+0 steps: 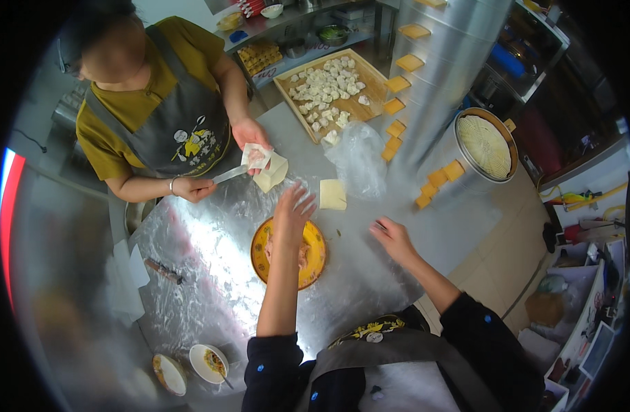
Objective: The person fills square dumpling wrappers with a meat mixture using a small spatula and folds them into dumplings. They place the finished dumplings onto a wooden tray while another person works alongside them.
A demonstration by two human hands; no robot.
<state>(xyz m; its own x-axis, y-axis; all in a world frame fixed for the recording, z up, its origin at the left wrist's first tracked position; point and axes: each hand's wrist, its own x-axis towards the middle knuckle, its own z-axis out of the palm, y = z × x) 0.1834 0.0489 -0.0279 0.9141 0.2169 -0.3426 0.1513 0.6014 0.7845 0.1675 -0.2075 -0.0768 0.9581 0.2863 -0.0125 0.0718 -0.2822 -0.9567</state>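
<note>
My left hand (292, 206) is over the far rim of a yellow patterned bowl (317, 268), its fingers stretched out and apart, holding nothing. Pinkish minced filling (303, 255) shows inside the bowl, partly hidden by my forearm. My right hand (393, 242) hovers to the right of the bowl, its fingers drawn together around something thin and small that I cannot make out. Square dough wrappers (333, 195) lie flat on the steel table just beyond my hands. Across from me, a co-worker's hand holds a wrapper with filling (256, 156), and the other grips a flat spatula (230, 174).
A wooden tray (375, 77) of folded dumplings stands at the back beside a crumpled clear plastic bag (360, 161). Tall stacked metal steamers (449, 75) rise at the right, near a round steamer (489, 147). Two bowls (209, 364) sit at the lower left.
</note>
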